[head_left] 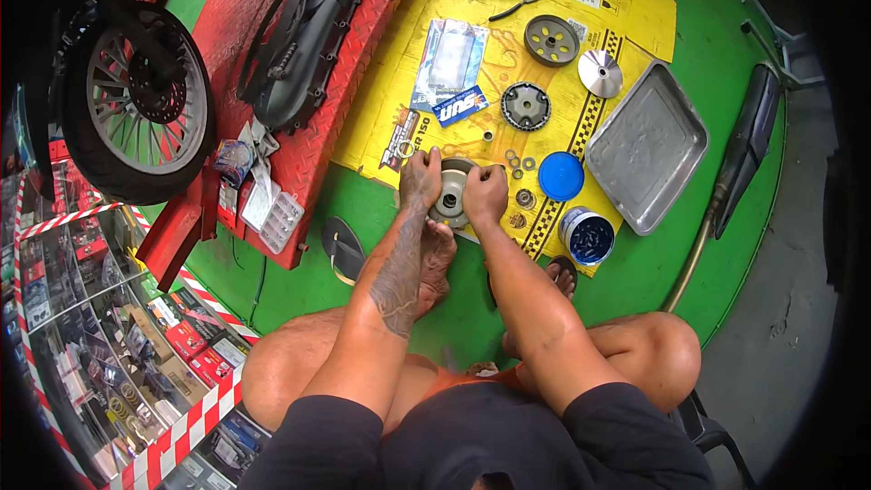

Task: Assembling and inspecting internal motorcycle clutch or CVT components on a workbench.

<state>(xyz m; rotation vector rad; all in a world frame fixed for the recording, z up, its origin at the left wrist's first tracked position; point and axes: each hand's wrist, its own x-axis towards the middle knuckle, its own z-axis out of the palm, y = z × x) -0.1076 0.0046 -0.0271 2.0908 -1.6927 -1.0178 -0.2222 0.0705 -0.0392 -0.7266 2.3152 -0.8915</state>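
Note:
Near the front edge of a flattened yellow cardboard [372, 141], a round metal pulley [449, 206] with a raised centre hub rests close to my left foot. My left hand [422, 179] is closed on its left rim, fingers curled. On the opposite rim my right hand [485, 194] is closed the same way; both sets of fingertips are partly hidden. Just beyond my hands lie a small metal sleeve [488, 136] and a pale ring [406, 150]. Small washers [515, 161] and a bearing-like part [525, 199] sit right of my right hand.
Farther out are a clutch [526, 106], a clutch bell [552, 40], a silver pulley half [600, 73] and pliers [513, 2]. At right stand a blue lid [561, 176], a grease tub [588, 236], a metal tray [646, 150] and an exhaust [739, 154]. A red ramp [308, 159] borders the left.

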